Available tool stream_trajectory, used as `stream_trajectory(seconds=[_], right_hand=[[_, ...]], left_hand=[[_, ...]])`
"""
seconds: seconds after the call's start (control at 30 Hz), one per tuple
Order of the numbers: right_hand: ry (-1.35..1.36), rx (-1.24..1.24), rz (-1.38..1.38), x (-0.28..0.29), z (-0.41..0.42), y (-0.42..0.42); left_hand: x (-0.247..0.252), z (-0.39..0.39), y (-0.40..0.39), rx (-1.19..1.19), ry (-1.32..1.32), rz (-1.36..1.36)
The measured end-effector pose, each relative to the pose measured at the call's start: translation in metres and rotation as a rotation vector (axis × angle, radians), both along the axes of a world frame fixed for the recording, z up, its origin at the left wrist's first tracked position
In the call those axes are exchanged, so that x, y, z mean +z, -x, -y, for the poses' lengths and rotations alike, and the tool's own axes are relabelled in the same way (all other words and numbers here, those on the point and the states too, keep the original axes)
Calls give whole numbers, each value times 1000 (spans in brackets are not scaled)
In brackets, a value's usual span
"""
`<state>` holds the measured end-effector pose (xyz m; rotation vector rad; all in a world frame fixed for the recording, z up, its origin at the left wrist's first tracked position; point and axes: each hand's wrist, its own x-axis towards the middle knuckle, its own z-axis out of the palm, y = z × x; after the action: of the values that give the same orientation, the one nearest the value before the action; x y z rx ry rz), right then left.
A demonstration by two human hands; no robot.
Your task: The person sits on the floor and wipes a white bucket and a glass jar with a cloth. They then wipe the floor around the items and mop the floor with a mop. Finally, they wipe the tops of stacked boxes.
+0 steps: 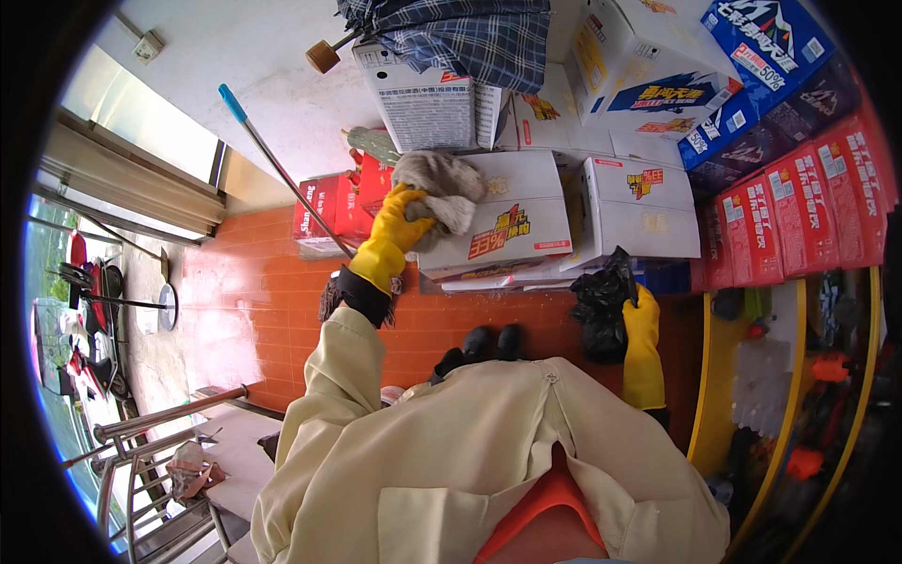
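My left hand [394,229], in a yellow rubber glove with a black cuff, grips a grey-brown cloth [440,183] over the left end of a white cardboard carton [521,204]. My right hand [641,317], gloved the same way, is shut on a black plastic bag [602,310] that hangs low beside the cartons. Another white carton [641,208] lies just beyond the bag. Red boxes [345,211] and a green gourd [373,144] sit behind my left hand.
A mop with a metal handle [282,173] leans at the left. A plaid umbrella [465,42] lies on the rear cartons. Red drink cases [803,204] are stacked at the right, near yellow-edged shelves [796,352]. A metal rail [169,416] stands at lower left on the tiled floor [282,303].
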<state>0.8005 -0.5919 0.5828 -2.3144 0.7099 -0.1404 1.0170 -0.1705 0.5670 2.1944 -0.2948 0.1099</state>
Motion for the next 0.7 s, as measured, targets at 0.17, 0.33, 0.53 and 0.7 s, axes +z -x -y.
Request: stream_trajectory(seconds=[0.17, 0.33, 0.53, 0.7], right_hand=[[64, -210, 51, -8, 36, 37], [3, -389, 72, 6, 39, 48], [-54, -434, 143, 2, 43, 52], [-78, -465, 119, -7, 46, 72]], left_hand=[[44, -70, 1, 389, -356, -23], [85, -85, 15, 218, 234, -145], [173, 80, 25, -73, 259, -22], [130, 209, -13, -462, 31, 275]])
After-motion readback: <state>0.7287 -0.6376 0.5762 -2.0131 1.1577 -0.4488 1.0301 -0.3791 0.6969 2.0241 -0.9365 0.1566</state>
